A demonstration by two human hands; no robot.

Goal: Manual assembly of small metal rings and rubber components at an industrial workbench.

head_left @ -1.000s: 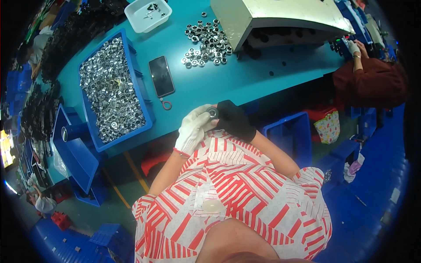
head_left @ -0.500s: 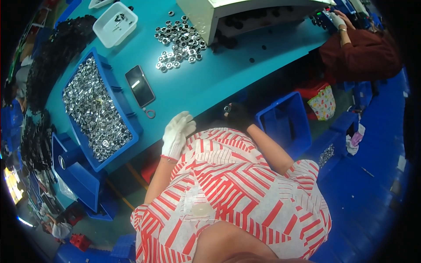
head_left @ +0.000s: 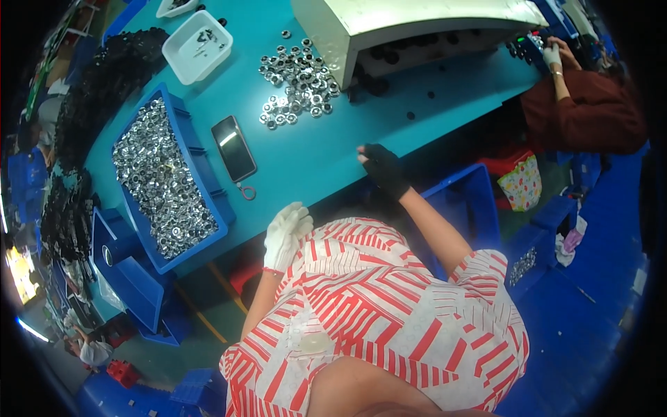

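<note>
Evidently, the near edge of the flat teal worktop point(head_left: 306, 163) is the weak spot: a small round part let slip there could roll off, since gloved fingers probably feel little. The white-gloved left hand point(head_left: 285, 236) is at that edge, fingers together and loosely curled; the right hand point(head_left: 383, 170), in black with bare fingertips, is farther right over the near side, fingers partly bent. Whether either of the hands holds anything, I cannot tell. A leftward sweep of the left hand could snag the red ring-shaped strap point(head_left: 249, 199) and drag the black rectangular phone point(head_left: 234, 148), whose long axis runs from far left to near right, strap end toward the near side. The loose cluster of shiny silver round metal parts with dark centres point(head_left: 299, 69) lies at the far middle, left of the cream sheet-metal housing point(head_left: 368, 21); a careless reach could scatter it. Many of its parts seem to lie flat, dark centres up; being round, they show no long axis.
</note>
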